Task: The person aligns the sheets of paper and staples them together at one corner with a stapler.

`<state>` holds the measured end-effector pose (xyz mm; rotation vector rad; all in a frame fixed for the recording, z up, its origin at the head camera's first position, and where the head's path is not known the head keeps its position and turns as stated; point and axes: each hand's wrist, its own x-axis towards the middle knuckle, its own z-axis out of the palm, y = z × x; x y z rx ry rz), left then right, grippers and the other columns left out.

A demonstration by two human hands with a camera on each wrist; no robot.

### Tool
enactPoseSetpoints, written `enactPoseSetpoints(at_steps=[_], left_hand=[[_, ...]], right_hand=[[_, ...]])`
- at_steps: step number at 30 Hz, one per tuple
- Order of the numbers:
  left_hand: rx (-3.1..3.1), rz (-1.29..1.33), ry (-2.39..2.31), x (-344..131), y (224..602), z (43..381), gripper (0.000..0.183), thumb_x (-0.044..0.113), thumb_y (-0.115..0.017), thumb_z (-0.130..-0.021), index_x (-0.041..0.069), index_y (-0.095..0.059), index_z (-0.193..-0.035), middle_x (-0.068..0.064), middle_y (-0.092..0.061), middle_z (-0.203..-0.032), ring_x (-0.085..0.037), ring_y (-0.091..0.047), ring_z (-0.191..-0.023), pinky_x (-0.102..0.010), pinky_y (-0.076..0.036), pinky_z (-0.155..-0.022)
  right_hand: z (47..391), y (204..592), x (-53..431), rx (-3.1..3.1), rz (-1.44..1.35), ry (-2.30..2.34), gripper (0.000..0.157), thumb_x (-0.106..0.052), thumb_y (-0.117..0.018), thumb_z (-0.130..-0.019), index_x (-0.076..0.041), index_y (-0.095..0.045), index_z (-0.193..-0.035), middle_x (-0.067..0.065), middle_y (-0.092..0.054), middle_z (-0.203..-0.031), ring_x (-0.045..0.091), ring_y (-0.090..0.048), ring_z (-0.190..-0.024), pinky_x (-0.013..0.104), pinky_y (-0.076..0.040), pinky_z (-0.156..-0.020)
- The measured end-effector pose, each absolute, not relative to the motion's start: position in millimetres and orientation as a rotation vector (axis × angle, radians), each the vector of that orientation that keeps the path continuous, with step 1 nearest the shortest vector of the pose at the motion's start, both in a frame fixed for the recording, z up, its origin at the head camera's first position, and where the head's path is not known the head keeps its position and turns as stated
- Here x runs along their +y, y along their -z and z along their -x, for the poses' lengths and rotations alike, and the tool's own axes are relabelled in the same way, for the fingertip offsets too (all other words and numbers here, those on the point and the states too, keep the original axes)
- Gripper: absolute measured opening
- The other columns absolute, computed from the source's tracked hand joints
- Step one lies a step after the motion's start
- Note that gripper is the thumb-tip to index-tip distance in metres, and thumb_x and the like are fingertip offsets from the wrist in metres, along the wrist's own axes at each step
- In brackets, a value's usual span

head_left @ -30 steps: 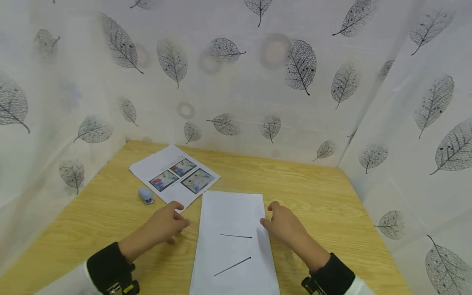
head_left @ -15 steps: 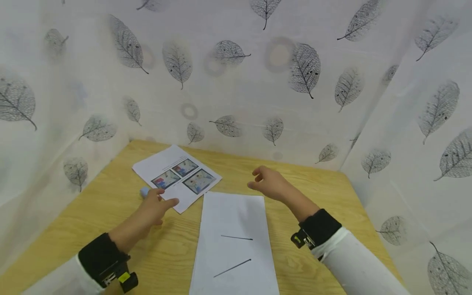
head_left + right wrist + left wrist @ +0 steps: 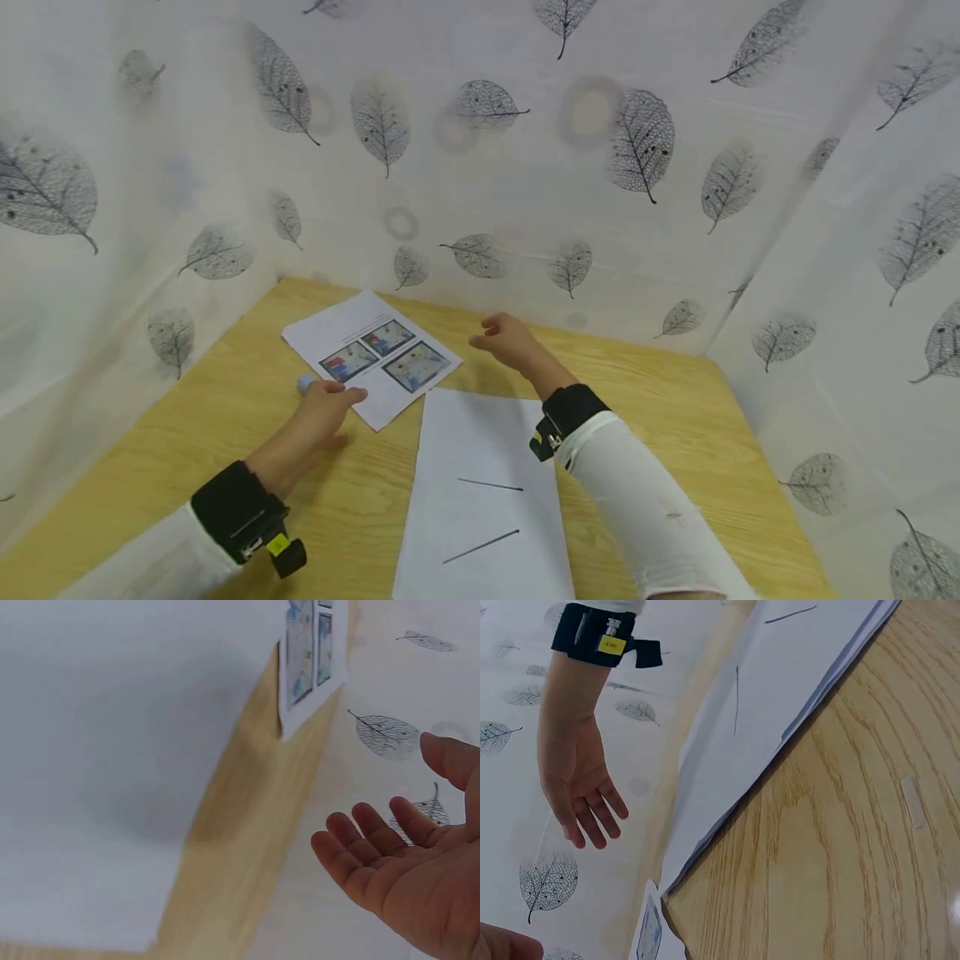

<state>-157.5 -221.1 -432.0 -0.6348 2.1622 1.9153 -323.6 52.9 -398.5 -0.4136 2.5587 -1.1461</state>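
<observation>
My left hand (image 3: 318, 417) hovers at the near left corner of a printed sheet (image 3: 390, 404) with three photos, its thumb over the paper. Just beyond its fingers, a small light-blue stapler (image 3: 303, 382) is mostly hidden. My right hand (image 3: 517, 346) is raised past the far edge of a stack of white paper (image 3: 480, 442), right of the printed sheet. In the right wrist view its fingers (image 3: 360, 847) are spread and bent slightly, with nothing in them. Two thin dark strokes (image 3: 480, 546) show on the top white sheet.
A wooden table (image 3: 645, 425) lies under everything. White curtains (image 3: 480, 183) printed with leaves close off its back and sides. A small clear oblong piece (image 3: 913, 801) lies on the wood in the left wrist view.
My right hand has moved from the right edge of the white stack, forward and then left. My left hand has shifted forward and left, now covering most of the stapler.
</observation>
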Motion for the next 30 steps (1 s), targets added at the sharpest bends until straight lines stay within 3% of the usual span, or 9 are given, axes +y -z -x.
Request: enactPoseSetpoints(at_steps=[6, 14, 21, 26, 30], left_hand=[[2.095, 0.687, -2.005, -217.4, 435.6, 159.6, 0.071, 0.030, -0.055, -0.103, -0.006, -0.016, -0.151, -0.028, -0.016, -0.161, -0.048, -0.019, -0.150, -0.065, -0.040, -0.110], [1.966, 0.781, -2.167, -214.2, 428.1, 168.0, 0.067, 0.023, -0.055, -0.102, -0.004, -0.018, -0.150, -0.023, -0.012, -0.164, -0.042, -0.014, -0.152, -0.073, -0.028, -0.113], [1.825, 0.818, -2.292, -214.3, 422.8, 176.6, 0.072, 0.021, -0.052, -0.103, -0.003, -0.012, -0.158, -0.025, -0.004, -0.168, -0.044, -0.008, -0.154, -0.074, -0.023, -0.114], [1.724, 0.816, -2.370, -212.9, 427.3, 179.1, 0.078, 0.017, -0.050, -0.102, 0.000, -0.004, -0.162, -0.020, -0.003, -0.170, -0.042, -0.008, -0.155, -0.068, -0.027, -0.117], [1.632, 0.872, -2.417, -210.6, 432.8, 180.8, 0.083, 0.016, -0.051, -0.101, 0.002, 0.003, -0.163, -0.018, -0.002, -0.170, -0.037, -0.013, -0.154, -0.059, -0.034, -0.117]], right_hand=[[330.2, 431.1, 32.4, 2.495, 0.352, 1.318, 0.063, -0.032, -0.068, -0.098, 0.000, -0.047, -0.148, 0.022, -0.053, -0.147, 0.038, -0.051, -0.135, 0.050, -0.046, -0.109], [336.9, 442.5, 11.6, 2.447, 0.148, 1.397, 0.067, -0.032, -0.071, -0.096, -0.002, -0.045, -0.150, 0.022, -0.051, -0.148, 0.034, -0.052, -0.134, 0.046, -0.043, -0.113], [339.3, 442.6, 7.8, 2.268, -0.006, 1.515, 0.068, -0.029, -0.071, -0.097, 0.000, -0.042, -0.152, 0.021, -0.058, -0.139, 0.030, -0.065, -0.113, 0.039, -0.055, -0.097], [337.0, 445.9, 3.8, 2.237, -0.057, 1.541, 0.067, -0.026, -0.072, -0.097, 0.001, -0.043, -0.151, 0.018, -0.066, -0.124, 0.025, -0.068, -0.096, 0.033, -0.057, -0.083], [334.0, 447.6, -1.5, 2.296, -0.032, 1.509, 0.054, -0.020, -0.070, -0.097, -0.001, -0.053, -0.144, 0.014, -0.069, -0.111, 0.021, -0.065, -0.086, 0.029, -0.054, -0.073]])
